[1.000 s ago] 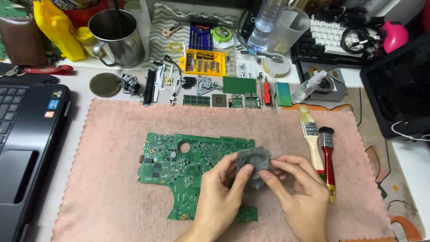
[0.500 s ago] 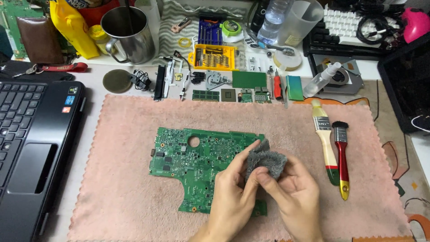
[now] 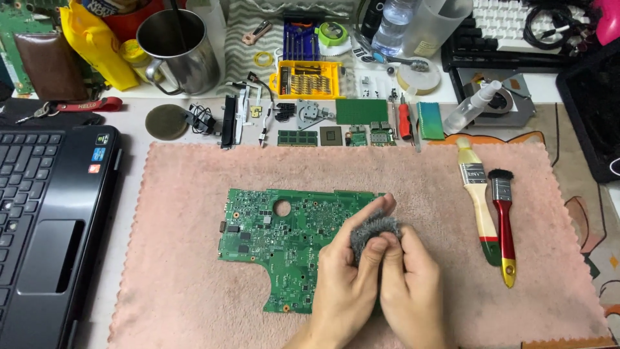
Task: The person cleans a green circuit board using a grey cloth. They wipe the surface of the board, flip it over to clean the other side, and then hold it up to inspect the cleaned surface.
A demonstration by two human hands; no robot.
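Note:
A green circuit board [image 3: 271, 232] lies flat on a pink towel [image 3: 194, 278]. Over the board's right end, my left hand [image 3: 345, 284] and my right hand [image 3: 410, 291] press together around a small grey fuzzy cloth [image 3: 373, 227]. The cloth is bunched between the fingertips of both hands. My hands hide the board's lower right corner.
Two paintbrushes, one cream-handled [image 3: 479, 200] and one red-handled [image 3: 504, 223], lie on the towel's right side. A black laptop [image 3: 45, 213] sits at the left. Behind the towel are small board parts, a yellow bit case [image 3: 307, 79], a metal mug [image 3: 177, 52] and a spray bottle [image 3: 471, 106].
My hands have closed in on each other and the cloth has gone from spread out to tightly bunched. The view has shifted slightly.

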